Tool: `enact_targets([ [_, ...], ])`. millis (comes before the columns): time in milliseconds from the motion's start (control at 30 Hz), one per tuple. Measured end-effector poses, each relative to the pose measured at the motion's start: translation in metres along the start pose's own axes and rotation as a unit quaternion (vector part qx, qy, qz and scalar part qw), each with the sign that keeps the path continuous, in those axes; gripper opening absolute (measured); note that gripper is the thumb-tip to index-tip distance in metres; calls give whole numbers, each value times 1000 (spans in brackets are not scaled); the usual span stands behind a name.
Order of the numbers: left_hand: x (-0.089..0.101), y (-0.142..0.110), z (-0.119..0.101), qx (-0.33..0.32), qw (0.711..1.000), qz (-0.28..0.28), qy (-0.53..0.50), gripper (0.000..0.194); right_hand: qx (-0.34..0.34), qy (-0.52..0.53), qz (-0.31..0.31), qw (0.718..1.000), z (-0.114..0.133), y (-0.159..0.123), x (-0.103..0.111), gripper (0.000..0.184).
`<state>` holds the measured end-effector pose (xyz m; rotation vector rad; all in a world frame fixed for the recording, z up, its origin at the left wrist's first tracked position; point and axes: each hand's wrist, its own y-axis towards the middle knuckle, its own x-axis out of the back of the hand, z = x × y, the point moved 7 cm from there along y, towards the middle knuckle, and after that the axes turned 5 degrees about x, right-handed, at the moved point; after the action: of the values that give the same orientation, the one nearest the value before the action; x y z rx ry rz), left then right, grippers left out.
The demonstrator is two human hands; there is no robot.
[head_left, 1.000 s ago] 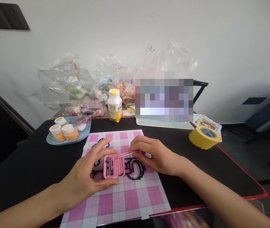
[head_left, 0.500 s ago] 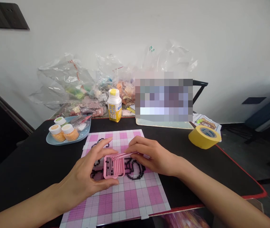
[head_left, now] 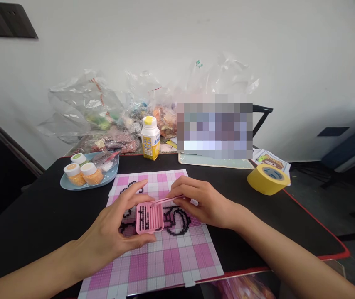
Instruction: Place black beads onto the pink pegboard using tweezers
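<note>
My left hand (head_left: 112,222) grips a small pink ridged bead tray (head_left: 157,216) between thumb and fingers. Black beads (head_left: 144,218) lie in rows in the tray's left grooves. Pinched in my right hand (head_left: 200,203) are pink tweezers (head_left: 168,199), their tips at the tray's upper part; whether a bead sits between them is too small to tell. Under both hands lies a pink and white checked pegboard (head_left: 171,261). Black bead outlines (head_left: 179,222) show on it to the right of the tray, and others at its left are partly hidden by my left hand.
At the left, a blue plate (head_left: 68,185) carries several jars (head_left: 92,173) of beads. A yellow and white bottle (head_left: 150,139) stands behind the pegboard, before plastic bags (head_left: 87,108). A blurred screen (head_left: 218,131) is at the back, with a yellow tape roll (head_left: 266,180) to the right.
My right hand and the tweezers have shifted slightly up, the tweezer tips now nearer the tray's top edge. The left hand and the tray stay nearly still.
</note>
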<state>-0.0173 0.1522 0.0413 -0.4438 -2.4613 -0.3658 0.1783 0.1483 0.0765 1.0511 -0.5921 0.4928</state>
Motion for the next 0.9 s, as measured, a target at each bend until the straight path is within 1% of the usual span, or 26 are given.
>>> enact_targets([
  [200, 2, 1, -2, -7, 1000, -3, 5, 84, -27, -18, -25, 999, -9, -4, 14, 9],
  [300, 2, 0, -2, 0, 1000, -3, -6, 83, -52, -34, -24, 998, -14, -7, 21, 9],
  [533, 3, 0, -3, 7, 999, -8, -32, 82, -133, -83, 47, 987, -30, -16, 22, 19],
  [733, 3, 0, -4, -4, 999, -11, -33, 82, -134, -101, 49, 985, -32, -17, 23, 21],
  [900, 2, 0, -2, 3, 999, -9, -36, 82, -132, -106, 51, 984, -32, -17, 22, 21],
])
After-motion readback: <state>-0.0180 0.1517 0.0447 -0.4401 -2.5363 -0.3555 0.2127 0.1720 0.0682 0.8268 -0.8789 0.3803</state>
